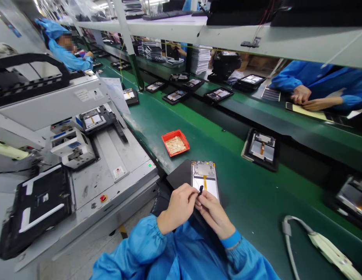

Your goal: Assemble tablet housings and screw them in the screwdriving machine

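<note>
My left hand [178, 206] and my right hand [214, 216] meet at the fingertips, both closed in a pinch. Between them is a small black part [201, 189], too small to tell its kind. A thin dark wire seems to run near it. Just beyond and below my fingers lies an opened tablet [203, 169], its inside facing up, with a silver plate, a pale battery and an orange ribbon strip. My hands hide its near end. Under its left side sits a dark flat pad [179, 175].
A red tray [175, 142] of small tan pieces stands on the green bench [227, 151]. Left is a grey machine [111, 175] with a red button. Opened tablets [261, 149] line the dark conveyor. At right lies a pale corded tool [333, 249]. Co-workers sit opposite and far left.
</note>
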Demonstrator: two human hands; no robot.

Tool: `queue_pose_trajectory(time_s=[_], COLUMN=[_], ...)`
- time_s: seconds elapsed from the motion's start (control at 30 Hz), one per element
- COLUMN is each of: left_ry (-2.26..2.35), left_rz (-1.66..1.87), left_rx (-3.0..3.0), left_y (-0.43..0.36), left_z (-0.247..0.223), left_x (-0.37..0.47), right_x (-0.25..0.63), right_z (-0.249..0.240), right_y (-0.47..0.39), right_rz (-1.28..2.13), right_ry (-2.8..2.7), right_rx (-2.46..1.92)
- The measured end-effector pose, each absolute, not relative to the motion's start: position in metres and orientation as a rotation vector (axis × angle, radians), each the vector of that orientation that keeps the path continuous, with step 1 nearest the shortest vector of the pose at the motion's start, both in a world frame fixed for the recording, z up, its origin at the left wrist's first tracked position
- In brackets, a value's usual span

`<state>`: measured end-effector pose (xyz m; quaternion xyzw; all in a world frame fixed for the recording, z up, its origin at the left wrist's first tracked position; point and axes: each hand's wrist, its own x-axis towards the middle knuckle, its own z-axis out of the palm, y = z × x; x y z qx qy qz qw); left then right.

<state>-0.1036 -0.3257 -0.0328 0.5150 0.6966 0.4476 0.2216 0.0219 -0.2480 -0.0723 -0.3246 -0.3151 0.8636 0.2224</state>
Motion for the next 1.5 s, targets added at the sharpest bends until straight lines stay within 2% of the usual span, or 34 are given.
queue_pose_trajectory(time_s=[0.57,0.8,1.5], left_ry=[2.057,2.166,2.177], left_rz=[0.893,0.695,0.619], left_rx=[1.689,1.815,1.842], left_y=[-0.332,-0.333,-0.341], left_z=[-0.034,-0.035,-0.031], left_x=[-0.109,-0.107,-0.104], right_x=[0.019,0.015,0.014], right_z=[-0.073,-0.072,-0.071], right_y=[-0.251,-0.257,-0.271], right_rz=[2.337,2.205,2.178], right_ry=[-0.932,-0.979,-0.950], right_rx=[-0.974,-1.012,-1.027])
